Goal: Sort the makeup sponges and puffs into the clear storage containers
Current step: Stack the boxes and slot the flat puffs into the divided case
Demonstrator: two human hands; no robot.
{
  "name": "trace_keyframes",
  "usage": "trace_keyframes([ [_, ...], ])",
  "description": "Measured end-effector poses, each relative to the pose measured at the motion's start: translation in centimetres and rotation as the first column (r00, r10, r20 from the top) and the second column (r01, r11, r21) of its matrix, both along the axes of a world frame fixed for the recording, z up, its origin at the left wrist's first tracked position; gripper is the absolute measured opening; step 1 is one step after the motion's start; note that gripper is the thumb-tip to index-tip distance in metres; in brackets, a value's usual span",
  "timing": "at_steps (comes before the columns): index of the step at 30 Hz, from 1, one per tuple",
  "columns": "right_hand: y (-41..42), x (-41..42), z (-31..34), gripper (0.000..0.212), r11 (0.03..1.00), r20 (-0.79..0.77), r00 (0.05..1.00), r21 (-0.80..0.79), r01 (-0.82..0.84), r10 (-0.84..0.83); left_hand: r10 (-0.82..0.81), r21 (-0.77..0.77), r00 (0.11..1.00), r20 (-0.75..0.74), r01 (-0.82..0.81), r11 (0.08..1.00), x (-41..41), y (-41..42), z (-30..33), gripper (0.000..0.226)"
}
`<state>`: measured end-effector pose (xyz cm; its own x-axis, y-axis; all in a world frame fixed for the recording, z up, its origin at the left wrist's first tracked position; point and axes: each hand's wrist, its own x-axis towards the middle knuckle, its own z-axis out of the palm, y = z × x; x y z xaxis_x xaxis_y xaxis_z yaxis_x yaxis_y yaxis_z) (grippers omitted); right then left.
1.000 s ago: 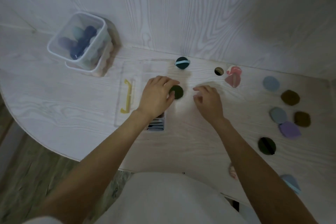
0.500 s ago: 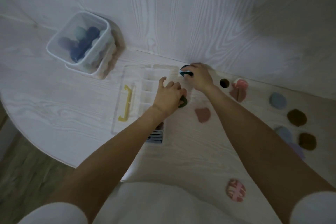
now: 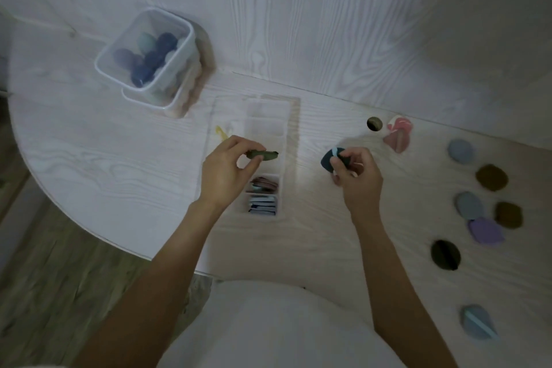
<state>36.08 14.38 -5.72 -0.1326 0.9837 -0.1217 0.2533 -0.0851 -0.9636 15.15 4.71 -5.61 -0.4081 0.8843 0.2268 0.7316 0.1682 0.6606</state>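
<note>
Green puff (image 3: 263, 155) pinched in the left hand (image 3: 227, 170) over the divided clear container (image 3: 291, 134); right hand (image 3: 357, 176) grips a dark puff (image 3: 330, 160) near the desk's back edge

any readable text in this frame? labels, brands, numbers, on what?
None readable.
Square clear tub of egg sponges: no label shows.
Divided clear organizer: no print shows.
Loose puffs, such as the purple puff: plain faces, no lettering.
Dark puff with a light blue strap in the right hand: strap looks blank, blurred.
Dark green puff in the left hand: edge-on, nothing to read.
</note>
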Motion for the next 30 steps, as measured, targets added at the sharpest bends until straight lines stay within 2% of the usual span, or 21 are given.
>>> trace_keyframes([
  [3, -2.1, 0.8, 0.8, 0.030, 0.999, -0.011, 0.999, -0.030, -0.036, 0.036, -0.098, -0.098, 0.984, -0.152, 0.083, 0.992, 0.3, -0.8, -1.0, 0.013],
  [5, -2.9, 0.5, 0.9, 0.034, 0.999, 0.009, 0.999, -0.022, -0.032, 0.032, -0.146, -0.156, 0.969, -0.200, 0.115, 0.981, 0.5, -1.1, -1.7, 0.012],
  [8, -3.7, -0.7, 0.6, 0.023, 0.999, 0.051, 0.998, 0.001, -0.047, 0.047, -0.207, -0.232, 0.939, -0.276, 0.144, 0.962, 0.6, -1.5, -2.3, 0.027],
  [11, -3.6, -2.5, 1.0, 0.013, 0.991, 0.088, 0.989, 0.046, -0.122, 0.117, -0.223, -0.263, 0.935, -0.276, 0.150, 0.953, 0.1, -1.8, -2.5, 0.018],
  [13, -3.2, -4.1, 1.6, 0.011, 0.970, 0.144, 0.973, 0.138, -0.200, 0.180, -0.250, -0.260, 0.934, -0.255, 0.183, 0.948, -0.3, -1.9, -2.5, 0.018],
  [18, -2.4, -7.3, 0.6, 0.009, 0.868, 0.408, 0.860, 0.251, -0.429, 0.307, -0.284, -0.204, 0.916, -0.282, 0.232, 0.951, -1.3, -1.7, -2.5, 0.014],
  [23, -2.9, -8.2, -1.0, 0.013, 0.758, 0.634, 0.731, 0.340, -0.557, 0.253, -0.281, -0.165, 0.904, -0.324, 0.238, 0.957, -1.8, -2.2, -2.7, 0.011],
  [26, -3.1, -8.9, -1.4, 0.015, 0.758, 0.714, 0.670, 0.317, -0.571, 0.206, -0.282, -0.160, 0.902, -0.328, 0.241, 0.957, -1.7, -2.4, -3.0, 0.011],
  [30, -2.7, -9.1, -1.1, 0.008, 0.791, 0.739, 0.608, 0.174, -0.587, 0.288, -0.257, -0.161, 0.914, -0.313, 0.216, 0.963, -1.7, -2.6, -3.2, 0.009],
])
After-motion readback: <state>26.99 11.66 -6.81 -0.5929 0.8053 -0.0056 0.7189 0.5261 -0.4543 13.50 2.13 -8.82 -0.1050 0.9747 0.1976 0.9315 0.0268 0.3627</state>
